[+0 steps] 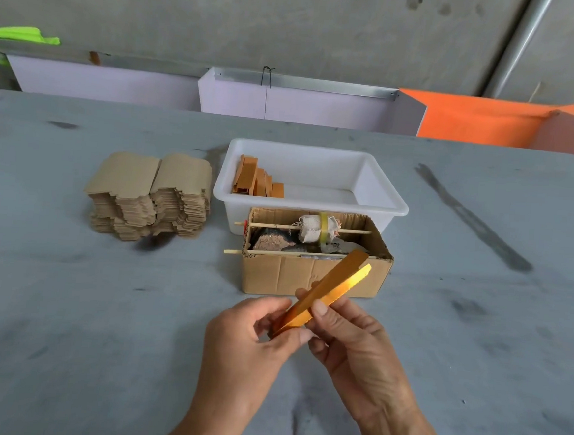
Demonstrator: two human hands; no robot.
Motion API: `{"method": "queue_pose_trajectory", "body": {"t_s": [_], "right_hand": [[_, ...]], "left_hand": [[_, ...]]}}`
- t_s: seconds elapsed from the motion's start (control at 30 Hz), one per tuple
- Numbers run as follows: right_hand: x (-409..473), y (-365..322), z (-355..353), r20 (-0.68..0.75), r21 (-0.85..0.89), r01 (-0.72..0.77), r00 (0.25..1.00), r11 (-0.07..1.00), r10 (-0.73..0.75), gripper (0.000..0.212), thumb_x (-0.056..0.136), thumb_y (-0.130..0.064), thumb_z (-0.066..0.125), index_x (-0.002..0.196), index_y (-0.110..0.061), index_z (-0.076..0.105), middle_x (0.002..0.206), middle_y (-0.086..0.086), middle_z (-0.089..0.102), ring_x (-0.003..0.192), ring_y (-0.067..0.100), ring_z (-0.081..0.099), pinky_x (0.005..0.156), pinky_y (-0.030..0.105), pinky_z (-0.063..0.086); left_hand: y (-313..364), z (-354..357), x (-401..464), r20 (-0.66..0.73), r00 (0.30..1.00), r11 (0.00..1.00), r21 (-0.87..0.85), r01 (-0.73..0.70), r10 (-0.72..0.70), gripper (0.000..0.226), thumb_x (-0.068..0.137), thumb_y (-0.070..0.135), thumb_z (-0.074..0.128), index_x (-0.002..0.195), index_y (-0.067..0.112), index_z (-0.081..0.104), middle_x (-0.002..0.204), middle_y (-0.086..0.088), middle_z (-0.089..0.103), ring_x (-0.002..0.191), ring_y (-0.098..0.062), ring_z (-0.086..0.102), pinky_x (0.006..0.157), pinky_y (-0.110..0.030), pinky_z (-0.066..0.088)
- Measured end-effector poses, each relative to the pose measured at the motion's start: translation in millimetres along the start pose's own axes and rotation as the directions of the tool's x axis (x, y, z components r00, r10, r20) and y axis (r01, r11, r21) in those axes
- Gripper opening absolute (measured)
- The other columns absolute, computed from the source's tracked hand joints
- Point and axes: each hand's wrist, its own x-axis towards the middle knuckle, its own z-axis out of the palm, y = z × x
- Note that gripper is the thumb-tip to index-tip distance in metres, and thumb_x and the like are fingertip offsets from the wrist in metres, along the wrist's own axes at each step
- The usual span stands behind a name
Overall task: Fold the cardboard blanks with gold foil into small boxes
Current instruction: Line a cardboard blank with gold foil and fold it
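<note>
Both hands up over the grey table [66,303], working one gold-foil blank [327,294] between them. Left hand [248,344] has fingers curled round the blank's near end, thumb pressed along the lower edge. Right hand [354,346] pinches it a bit further up, thumb on the foil face, fingers behind. Blank is folded lengthwise, narrow, tilted up and away to the right, far tip in front of the open cardboard box [311,277]. That box holds a cloth bundle [317,228] taped in yellow, skewered on a thin wooden stick [271,225], second stick across the front edge, dark lumps underneath, can't tell what. Directly behind it, touching, white plastic tub [310,205] with a few folded foil boxes [256,180] leaning in its left end. Stack of flat blanks [150,196], brown side up, sits left of the tub, near it, not touching.
</note>
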Motion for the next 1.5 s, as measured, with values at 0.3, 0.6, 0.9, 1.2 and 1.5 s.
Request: {"method": "queue_pose_trajectory", "body": {"t_s": [0.3,0.6,0.9,1.2,1.5], "right_hand": [[2,3,-3,0.03,0.003,0.023,0.999,1.0,-0.023,0.038,0.052,-0.018,0.079,0.089,-0.012,0.076,0.097,0.011,0.073,0.071,0.014,0.066,0.051,0.018,0.048],[2,-4,-10,0.058,0.108,0.115,0.991,0.987,-0.122,0.026,0.071,-0.023,0.067,0.094,-0.019,0.077,0.104,0.008,0.072,0.07,0.008,0.065,0.049,0.019,0.046],[7,-4,-11,0.056,0.139,0.126,0.989,0.982,-0.135,0.021,0.072,-0.019,0.065,0.089,-0.017,0.078,0.093,0.007,0.073,0.063,0.008,0.063,0.048,0.019,0.048],[9,-5,-13,0.059,0.149,0.11,0.991,0.983,-0.12,0.021,0.075,-0.018,0.063,0.09,-0.014,0.078,0.095,0.009,0.073,0.061,0.007,0.061,0.048,0.018,0.047],[11,-6,-14,0.082,0.118,0.122,0.988,0.986,-0.132,0.023,0.076,-0.022,0.064,0.095,-0.018,0.076,0.101,0.007,0.072,0.067,0.008,0.063,0.049,0.019,0.046]], "left_hand": [[-1,0,0,0.087,0.995,0.989,-0.131,0.066,-0.054,0.029,0.059,0.032,0.086,0.086,0.03,0.075,0.076,0.009,0.073,0.074,-0.008,0.07,0.072,-0.027,0.055],[-3,-2,-1,0.017,0.999,0.987,-0.153,0.044,-0.042,0.029,0.062,0.01,0.084,0.079,0.031,0.073,0.073,0.014,0.071,0.066,-0.006,0.069,0.059,-0.01,0.049],[0,1,-3,-0.028,0.998,0.994,-0.088,-0.067,0.065,0.042,0.062,0.002,0.085,0.079,0.037,0.069,0.082,0.015,0.07,0.066,-0.003,0.066,0.063,-0.01,0.049],[1,3,-6,-0.121,0.984,0.991,-0.013,-0.132,0.129,0.051,0.061,0.005,0.086,0.089,0.042,0.065,0.084,0.018,0.07,0.075,0.003,0.066,0.067,-0.005,0.047],[0,3,-5,-0.083,0.996,0.981,-0.193,0.015,-0.031,0.038,0.063,0.028,0.084,0.099,0.028,0.07,0.086,0.013,0.072,0.083,0.0,0.067,0.067,-0.012,0.051]]}}
